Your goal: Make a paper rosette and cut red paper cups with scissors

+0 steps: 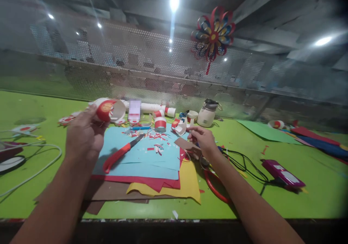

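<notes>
My left hand (85, 137) is raised over the left side of the table, fingers wrapped round a red and white paper cup (104, 110) with its mouth turned right. My right hand (202, 141) has curled fingers, the fingertips closed at the edge of a cut piece of paper cup (179, 127). Between the hands lies a red-handled knife (119, 157) on light blue paper (152, 166), its blade pointing away. Red and white paper scraps (159, 149) are scattered there. Beyond them stands a red-banded cup ring (160, 124). Below my right hand is a brown strip (187, 146).
Yellow sheet (191, 184) and red paper stick out under the blue. Scissors with a red handle (214, 188) lie under my right forearm. A purple device (284, 174) with black cords sits right. At the back stand a jug (207, 114) and a white tube (150, 108); a perforated screen rises behind.
</notes>
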### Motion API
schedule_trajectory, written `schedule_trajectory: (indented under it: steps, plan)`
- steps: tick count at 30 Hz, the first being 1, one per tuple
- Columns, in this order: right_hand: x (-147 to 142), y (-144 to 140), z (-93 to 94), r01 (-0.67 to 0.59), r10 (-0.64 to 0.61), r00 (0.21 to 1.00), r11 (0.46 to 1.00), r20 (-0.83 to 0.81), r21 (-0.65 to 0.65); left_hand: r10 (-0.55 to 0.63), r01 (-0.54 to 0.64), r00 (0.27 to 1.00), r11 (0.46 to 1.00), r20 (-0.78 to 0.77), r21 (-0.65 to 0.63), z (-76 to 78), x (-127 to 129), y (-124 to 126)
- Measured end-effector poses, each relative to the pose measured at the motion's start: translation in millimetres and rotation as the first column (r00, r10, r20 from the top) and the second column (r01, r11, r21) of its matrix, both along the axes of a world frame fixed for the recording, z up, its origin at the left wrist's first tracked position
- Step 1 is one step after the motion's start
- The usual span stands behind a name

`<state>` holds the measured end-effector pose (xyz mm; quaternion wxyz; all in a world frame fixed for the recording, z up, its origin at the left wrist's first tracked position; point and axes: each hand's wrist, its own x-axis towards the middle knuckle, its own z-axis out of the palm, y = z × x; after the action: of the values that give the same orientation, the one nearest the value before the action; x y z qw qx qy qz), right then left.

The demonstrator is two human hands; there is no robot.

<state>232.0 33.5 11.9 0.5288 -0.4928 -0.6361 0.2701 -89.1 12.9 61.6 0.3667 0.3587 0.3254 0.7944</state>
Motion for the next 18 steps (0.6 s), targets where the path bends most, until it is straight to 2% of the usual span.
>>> schedule_trajectory:
  steps: [2, 4, 7, 9, 12, 14, 18]
  plan:
    - [-11.2, 1.2, 0.4, -0.052, 0.052, 0.991, 0.999, 0.120, -0.005, -0.031, 0.031, 0.996, 1.000, 0.084, 0.006, 6.2, -10.1, -7.8]
    - [-27.3, -0.5, 3.4, -0.125, 0.126, 0.953, 0.992, 0.274, -0.020, -0.005, 0.001, 0.992, 1.000, 0.129, 0.028, 6.8, -14.7, -15.5]
    - [-48.8, -8.6, 11.3, -0.259, 0.257, 0.825, 0.963, 0.504, -0.068, 0.053, -0.056, 0.988, 0.998, 0.145, 0.018, 0.0, -18.1, -23.7]
    - [-55.5, -16.2, 16.6, -0.333, 0.329, 0.713, 0.936, 0.619, -0.114, 0.026, -0.024, 0.991, 1.000, 0.133, -0.016, -7.3, -23.0, -27.7]
    - [-54.3, -27.2, 22.6, -0.380, 0.387, 0.566, 0.906, 0.728, -0.185, 0.010, -0.003, 0.995, 0.997, 0.095, -0.073, -18.9, -34.7, -32.7]
    - [-51.6, -33.0, 25.8, -0.378, 0.393, 0.501, 0.901, 0.771, -0.213, 0.012, -0.007, 0.999, 0.994, 0.046, -0.107, -25.1, -41.8, -35.4]
    - [-63.6, -39.3, 29.4, -0.365, 0.357, 0.453, 0.910, 0.817, -0.195, -0.025, 0.028, 0.999, 0.990, 0.024, -0.136, -32.6, -46.9, -39.5]
